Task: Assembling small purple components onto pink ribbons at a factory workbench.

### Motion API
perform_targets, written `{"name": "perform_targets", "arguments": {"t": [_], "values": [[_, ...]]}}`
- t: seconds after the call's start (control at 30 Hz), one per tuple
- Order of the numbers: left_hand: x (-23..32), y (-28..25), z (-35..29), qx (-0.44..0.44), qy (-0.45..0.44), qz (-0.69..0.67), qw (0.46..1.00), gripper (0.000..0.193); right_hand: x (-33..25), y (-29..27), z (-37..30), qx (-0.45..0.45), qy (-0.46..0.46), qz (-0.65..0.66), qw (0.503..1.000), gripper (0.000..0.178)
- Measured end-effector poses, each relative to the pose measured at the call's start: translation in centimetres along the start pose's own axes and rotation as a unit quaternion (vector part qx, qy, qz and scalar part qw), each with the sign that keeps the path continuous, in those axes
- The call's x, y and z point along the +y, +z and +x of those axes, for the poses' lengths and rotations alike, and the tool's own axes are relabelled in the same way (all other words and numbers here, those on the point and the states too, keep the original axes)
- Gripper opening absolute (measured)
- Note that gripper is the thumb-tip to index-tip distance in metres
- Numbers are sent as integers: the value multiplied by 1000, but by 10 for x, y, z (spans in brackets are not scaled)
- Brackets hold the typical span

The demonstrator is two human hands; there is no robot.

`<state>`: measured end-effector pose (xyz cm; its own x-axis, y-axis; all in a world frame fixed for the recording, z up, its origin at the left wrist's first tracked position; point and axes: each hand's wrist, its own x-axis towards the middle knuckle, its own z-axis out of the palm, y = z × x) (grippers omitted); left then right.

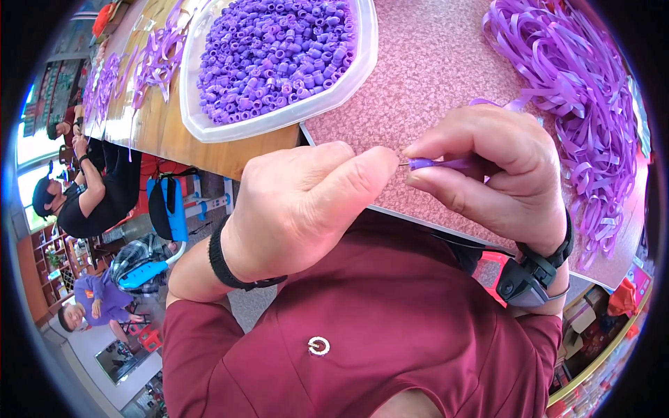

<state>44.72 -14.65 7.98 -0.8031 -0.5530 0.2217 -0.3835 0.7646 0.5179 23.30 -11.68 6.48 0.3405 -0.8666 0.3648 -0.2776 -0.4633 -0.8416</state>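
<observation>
My left hand is closed, thumb and forefinger pinched together around a thin metal pin, most of which is hidden in the fist. Facing it, my right hand pinches the end of a purple ribbon between thumb and forefinger. The pin's tip meets the ribbon's gathered end; whether it goes inside is too small to tell. Both hands are above the front edge of a pinkish speckled tabletop. A translucent plastic tub beyond my left hand holds many small purple plastic caps.
A big heap of purple ribbons covers the table's right side. More ribbons lie on the wooden table at the far left. Two people sit off to the left, near a blue chair.
</observation>
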Motion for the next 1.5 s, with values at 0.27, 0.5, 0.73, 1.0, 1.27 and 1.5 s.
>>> {"name": "perform_targets", "arguments": {"t": [0.27, 0.5, 0.73, 1.0, 1.27, 1.5], "values": [[0, -9, 2, -27, -70, -240, 968, 18, -2, 2, 2, -9, -22, 16, 1000, 16], [-1, 1, 6, -15, -15, -188, 982, 13, 7, 5, 2, -27, -68, -46, 996, 19], [6, 14, 2, 107, -115, -259, 953, 15, -2, -1, 1, 4, 25, -11, 1000, 27], [-3, 10, 5, 97, -32, -207, 973, 25, -7, 1, -3, 58, 161, 196, 966, 28], [0, 8, 3, 86, -68, -204, 973, 24, -7, -1, -3, 33, 170, 159, 972, 18], [-3, 7, 7, 74, -45, -189, 978, 23, -8, 1, -2, 58, 186, 216, 957, 17]]}}
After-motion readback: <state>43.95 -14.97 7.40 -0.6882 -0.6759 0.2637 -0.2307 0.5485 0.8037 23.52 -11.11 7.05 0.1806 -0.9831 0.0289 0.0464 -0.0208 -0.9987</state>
